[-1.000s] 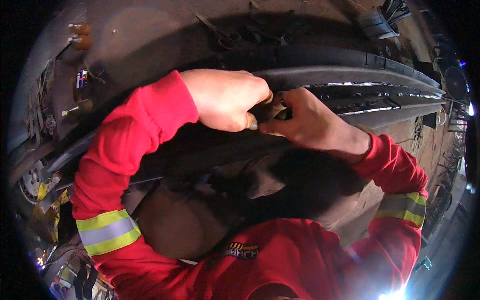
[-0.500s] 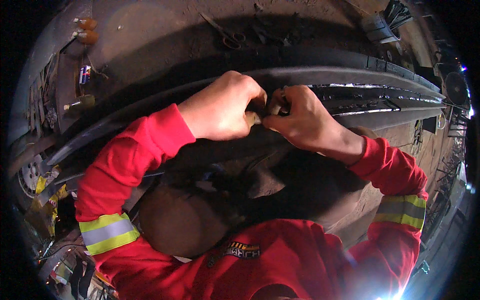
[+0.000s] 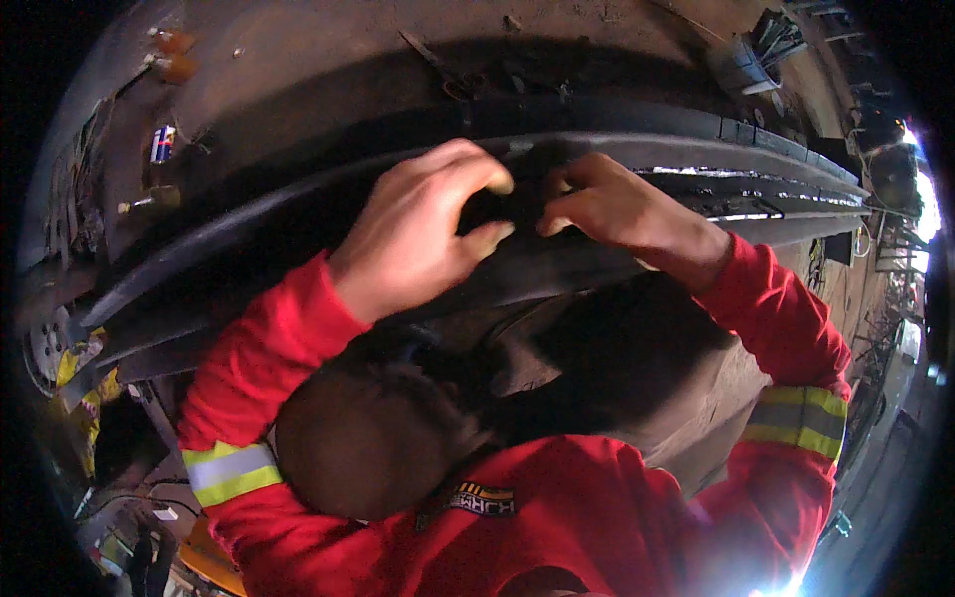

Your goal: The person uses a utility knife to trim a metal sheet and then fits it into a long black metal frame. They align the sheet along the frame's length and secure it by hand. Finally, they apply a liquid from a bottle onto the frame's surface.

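Observation:
My left hand (image 3: 423,234) and my right hand (image 3: 622,214) meet over a long dark metal beam (image 3: 249,214) that curves across the view. The fingers of both hands are curled toward each other around a small dark object (image 3: 517,204) that sits on the beam; shadow hides what it is. Whether either hand truly grips it is not visible. Red sleeves with yellow reflective bands cover both forearms. My knees in brown trousers (image 3: 378,448) are below the hands.
A dirt floor lies beyond the beam, with a small can (image 3: 161,142), bottles (image 3: 169,55) and scrap on it. A bucket with tools (image 3: 746,55) stands at the upper right. Yellow debris (image 3: 80,383) is at the left edge. Bright light glares at the right.
Both hands have shifted up and to the right along the beam. The left hand's fingers have spread from a closed grasp into a looser curl.

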